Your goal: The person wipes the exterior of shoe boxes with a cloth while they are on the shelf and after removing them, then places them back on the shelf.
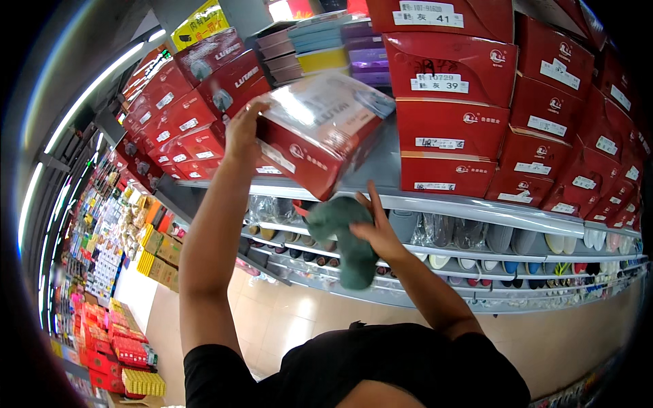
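My left hand grips the left edge of a red shoebox with a pale printed lid. The box is tilted above the grey shelf edge, its near corner pointing down towards me. Below that corner, my right hand holds a dark green cloth. The cloth hangs down in front of the lower shoe racks and is slightly blurred. My right thumb lies over it, while the fingers are partly spread and point up towards the box.
Stacked red shoeboxes rise at the right, with another stack at the left. Purple, blue and yellow boxes stand behind. Shoes line the racks below the metal shelf edge. Tiled floor shows beneath.
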`<state>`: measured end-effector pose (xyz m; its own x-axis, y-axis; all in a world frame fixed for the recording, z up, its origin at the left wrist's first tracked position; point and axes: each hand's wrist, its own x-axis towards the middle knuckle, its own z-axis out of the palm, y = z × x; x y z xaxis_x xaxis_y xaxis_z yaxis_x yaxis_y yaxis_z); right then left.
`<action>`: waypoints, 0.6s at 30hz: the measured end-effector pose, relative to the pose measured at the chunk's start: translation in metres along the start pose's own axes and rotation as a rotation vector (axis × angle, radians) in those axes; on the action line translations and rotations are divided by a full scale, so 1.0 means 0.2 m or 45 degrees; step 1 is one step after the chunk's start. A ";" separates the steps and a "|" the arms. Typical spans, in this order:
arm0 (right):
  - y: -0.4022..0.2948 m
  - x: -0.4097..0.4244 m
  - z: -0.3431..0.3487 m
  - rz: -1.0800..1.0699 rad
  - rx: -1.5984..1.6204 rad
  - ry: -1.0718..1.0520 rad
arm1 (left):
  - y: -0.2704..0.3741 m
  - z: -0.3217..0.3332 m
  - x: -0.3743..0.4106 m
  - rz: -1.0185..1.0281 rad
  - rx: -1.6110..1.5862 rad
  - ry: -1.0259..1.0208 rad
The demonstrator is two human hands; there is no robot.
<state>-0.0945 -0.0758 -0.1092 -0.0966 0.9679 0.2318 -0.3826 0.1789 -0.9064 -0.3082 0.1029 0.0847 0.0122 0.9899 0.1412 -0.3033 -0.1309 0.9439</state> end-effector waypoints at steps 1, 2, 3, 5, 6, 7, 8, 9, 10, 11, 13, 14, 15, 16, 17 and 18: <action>-0.08 0.09 0.05 0.169 0.360 -0.066 | -0.02 -0.02 -0.03 -0.005 -0.027 -0.068; -0.03 0.12 0.06 0.087 0.352 -0.098 | -0.02 -0.05 -0.07 0.075 -0.008 -0.030; 0.02 0.17 0.08 -0.006 0.341 -0.139 | 0.01 -0.05 -0.11 0.170 0.009 0.006; -0.10 0.11 0.20 -0.192 0.167 -0.153 | 0.07 -0.08 -0.21 0.171 0.013 0.064; -0.09 0.09 0.22 -0.236 0.231 -0.226 | 0.08 -0.13 -0.21 0.162 -0.005 0.034; -0.11 0.12 0.24 -0.314 0.148 -0.246 | 0.10 -0.18 -0.21 0.152 -0.022 0.002; -0.13 0.15 0.26 -0.395 0.066 -0.263 | 0.13 -0.21 -0.20 0.217 -0.004 -0.007; -0.16 0.19 0.26 -0.475 -0.020 -0.260 | 0.18 -0.21 -0.19 0.269 0.012 -0.031; -0.19 0.24 0.28 -0.483 -0.033 -0.250 | 0.22 -0.23 -0.19 0.315 0.037 -0.034; -0.22 0.33 0.28 -0.465 -0.040 -0.259 | 0.25 -0.28 -0.17 0.303 0.116 0.034; -0.26 0.54 0.27 -0.429 -0.067 -0.275 | 0.29 -0.32 -0.10 0.213 -0.071 0.057; -0.28 0.65 0.26 -0.377 -0.059 -0.272 | 0.29 -0.32 -0.05 0.144 -0.101 0.101; -0.30 0.75 0.26 -0.324 -0.049 -0.284 | 0.26 -0.40 0.06 0.146 -0.065 0.154; -0.30 0.84 0.27 -0.266 -0.032 -0.303 | 0.18 -0.56 0.21 0.146 -0.026 0.218; -0.27 0.92 0.25 -0.189 -0.101 -0.300 | 0.09 -0.64 0.35 0.142 0.013 0.262; -0.22 0.99 0.23 -0.110 -0.172 -0.304 | 0.03 -0.66 0.40 0.049 -0.111 0.093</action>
<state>-0.1387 0.1006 -0.0061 -0.2885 0.8822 0.3722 -0.2742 0.2963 -0.9149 -0.4349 0.1892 0.0626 -0.0695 0.9859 0.1520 -0.3839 -0.1671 0.9081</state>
